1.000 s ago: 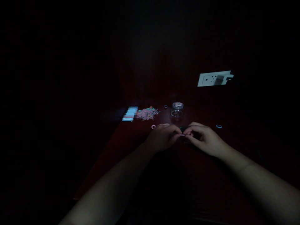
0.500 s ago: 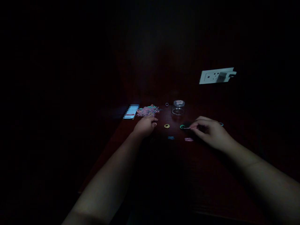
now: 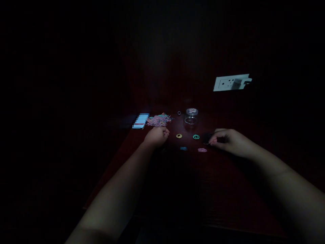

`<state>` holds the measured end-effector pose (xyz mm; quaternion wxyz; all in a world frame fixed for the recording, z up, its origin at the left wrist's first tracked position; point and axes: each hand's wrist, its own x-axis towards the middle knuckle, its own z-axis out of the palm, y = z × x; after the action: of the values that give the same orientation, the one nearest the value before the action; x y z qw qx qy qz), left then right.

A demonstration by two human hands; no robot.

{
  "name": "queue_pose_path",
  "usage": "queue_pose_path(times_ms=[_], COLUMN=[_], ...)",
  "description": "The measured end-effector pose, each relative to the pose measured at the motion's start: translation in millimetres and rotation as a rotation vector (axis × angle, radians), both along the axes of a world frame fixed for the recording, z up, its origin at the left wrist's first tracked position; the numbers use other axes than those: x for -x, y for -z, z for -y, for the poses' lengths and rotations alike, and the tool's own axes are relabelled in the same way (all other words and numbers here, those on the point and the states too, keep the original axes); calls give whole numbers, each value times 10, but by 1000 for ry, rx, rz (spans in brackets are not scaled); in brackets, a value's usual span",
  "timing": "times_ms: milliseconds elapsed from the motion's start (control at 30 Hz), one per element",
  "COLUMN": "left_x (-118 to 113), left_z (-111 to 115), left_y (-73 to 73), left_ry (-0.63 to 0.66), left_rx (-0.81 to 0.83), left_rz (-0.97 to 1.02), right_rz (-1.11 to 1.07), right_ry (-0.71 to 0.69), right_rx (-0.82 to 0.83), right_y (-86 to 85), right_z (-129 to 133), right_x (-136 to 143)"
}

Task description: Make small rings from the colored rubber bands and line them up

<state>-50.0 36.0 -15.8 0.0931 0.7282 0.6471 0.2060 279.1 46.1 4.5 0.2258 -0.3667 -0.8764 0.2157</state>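
My right hand [image 3: 227,142] pinches a thin, pale elastic band [image 3: 206,143] between thumb and fingertips, low over the table. Left of it lie a few green elastic bands [image 3: 196,137], and a small bunch of pink bands [image 3: 202,150] sits nearer to me. My left hand [image 3: 156,136] is closed, fingertips pressed together, just in front of a mixed heap of coloured elastic bands [image 3: 159,120]; what it holds, if anything, is hidden. Between the hands are yellow bands [image 3: 179,136] and a bunch of blue bands [image 3: 183,148].
A clear jar with a lid [image 3: 191,117] stands behind the green bands. One loose dark band [image 3: 179,113] lies left of the jar. A lit phone [image 3: 140,121] rests left of the heap. A socket plate [image 3: 231,83] with a plug is on the wall. The room is very dark.
My right hand has drawn back slightly from the green bands, toward me, with the pale band in its fingers. The fingers of my left hand have closed together. The view has shifted a little.
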Motion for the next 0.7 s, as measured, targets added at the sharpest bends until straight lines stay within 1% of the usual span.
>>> queue_pose_path(times_ms=[100,433,700], left_x=[-13,-64,-200], left_z=[-4,13,120], left_y=[4,-7,-93], left_ry=[-14,5,99], left_rx=[-22,-116,-243], left_rz=[20,55,95], right_rz=[24,19,16], right_ry=[-38,-34,-36], right_rx=[16,8,-16], right_y=[8,38,40], right_z=[14,0,4], right_x=[29,37,42])
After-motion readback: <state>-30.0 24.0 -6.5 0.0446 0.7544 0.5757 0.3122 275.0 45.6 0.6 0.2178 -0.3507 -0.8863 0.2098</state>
